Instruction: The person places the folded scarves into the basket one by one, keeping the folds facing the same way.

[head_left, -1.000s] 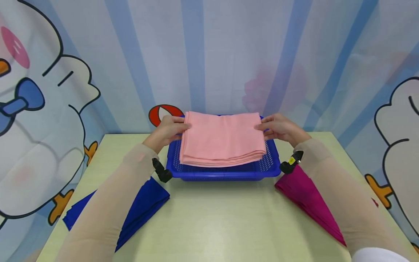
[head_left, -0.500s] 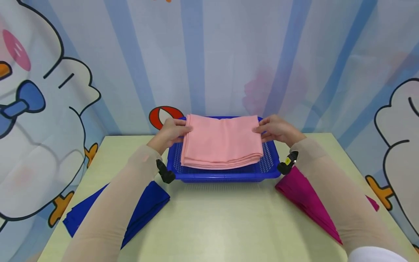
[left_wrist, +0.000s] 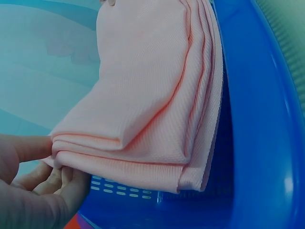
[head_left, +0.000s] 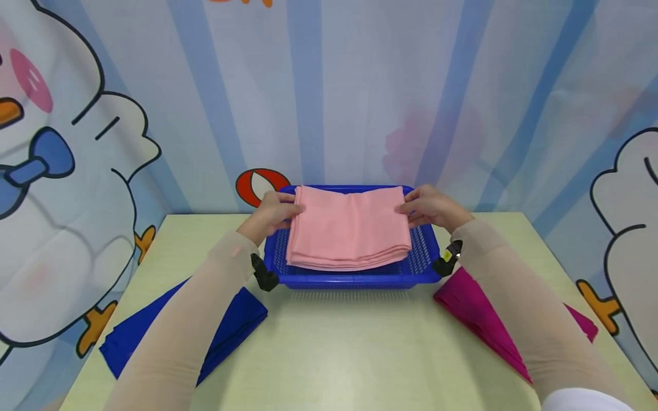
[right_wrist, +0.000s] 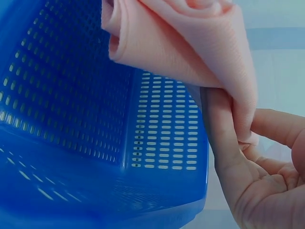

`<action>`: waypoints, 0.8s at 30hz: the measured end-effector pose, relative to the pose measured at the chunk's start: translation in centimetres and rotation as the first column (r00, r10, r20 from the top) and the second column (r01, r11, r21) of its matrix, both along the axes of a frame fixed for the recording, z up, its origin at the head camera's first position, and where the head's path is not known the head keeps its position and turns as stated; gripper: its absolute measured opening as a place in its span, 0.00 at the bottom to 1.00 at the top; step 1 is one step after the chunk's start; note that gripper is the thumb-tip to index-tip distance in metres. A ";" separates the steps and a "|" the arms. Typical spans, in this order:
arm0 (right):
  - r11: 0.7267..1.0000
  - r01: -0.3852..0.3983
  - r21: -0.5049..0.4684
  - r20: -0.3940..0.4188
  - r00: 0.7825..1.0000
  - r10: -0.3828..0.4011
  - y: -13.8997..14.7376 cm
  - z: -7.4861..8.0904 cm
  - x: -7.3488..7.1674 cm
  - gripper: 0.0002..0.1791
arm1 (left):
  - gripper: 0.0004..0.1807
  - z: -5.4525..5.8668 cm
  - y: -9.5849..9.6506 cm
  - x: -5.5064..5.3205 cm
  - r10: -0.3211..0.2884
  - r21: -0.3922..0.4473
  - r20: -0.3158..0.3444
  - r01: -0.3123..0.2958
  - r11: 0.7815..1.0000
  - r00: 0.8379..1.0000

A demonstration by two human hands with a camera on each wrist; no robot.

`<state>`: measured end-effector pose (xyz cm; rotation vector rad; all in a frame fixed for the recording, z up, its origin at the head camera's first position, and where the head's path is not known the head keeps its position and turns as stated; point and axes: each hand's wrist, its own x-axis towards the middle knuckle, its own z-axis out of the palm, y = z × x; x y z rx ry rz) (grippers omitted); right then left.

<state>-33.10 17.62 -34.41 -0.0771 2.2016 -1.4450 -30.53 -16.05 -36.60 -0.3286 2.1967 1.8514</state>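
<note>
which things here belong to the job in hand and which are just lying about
Seemingly in the job:
pink folded cloth, pinched at its sides
left hand and right hand, holding it
blue basket, beneath it

Apparently just lying about, untouched by either hand:
dark blue cloth, on the table
magenta cloth, also there

On the left half of the table lies a folded blue cloth, on its right half a folded magenta cloth. Behind the table there is a striped backdrop; left of the table it shows a white cartoon bird with blue bow, right of the table a white figure
</note>
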 end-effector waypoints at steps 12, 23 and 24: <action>0.999 -0.036 0.039 -0.016 0.999 0.037 -0.4 -0.5 -0.1 0.28 | 0.28 -0.7 0.2 -0.2 -0.005 0.013 0.007 0.005 1.000 1.000; 0.997 -0.058 0.050 -0.030 0.998 0.059 -0.6 -1.3 -0.2 0.15 | 0.27 -1.2 0.7 0.1 -0.011 -0.045 0.017 0.012 0.999 1.000; 0.997 -0.059 0.051 -0.028 0.998 0.061 -0.6 -1.4 -0.2 0.15 | 0.27 -1.2 0.8 0.1 -0.012 -0.049 0.019 0.013 0.999 1.000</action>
